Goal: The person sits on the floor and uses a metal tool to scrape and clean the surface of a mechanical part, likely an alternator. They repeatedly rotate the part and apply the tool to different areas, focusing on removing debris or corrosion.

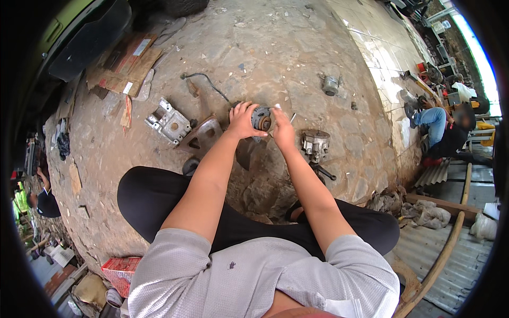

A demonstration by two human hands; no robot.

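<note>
On the ground in front of me stands a round metal part with a slotted rim and a brown hub, like an alternator (261, 120). My left hand (244, 121) is closed around its left side, fingers over the top. At its right side is my right hand (283, 130), closed with a thin metal rod (293, 117) sticking out past the fingers; its kind is unclear. Something small and white shows at that hand's fingertips. A dark cable (212, 85) runs from behind my left hand toward the upper left.
A cast metal housing (168, 123) and a rusty bracket (202, 135) lie left. Right are another metal unit (316, 144) and a small cylindrical part (331, 85). Cardboard (124, 66) lies far left. A red crate (119, 273) stands near left. A person (442, 124) sits far right.
</note>
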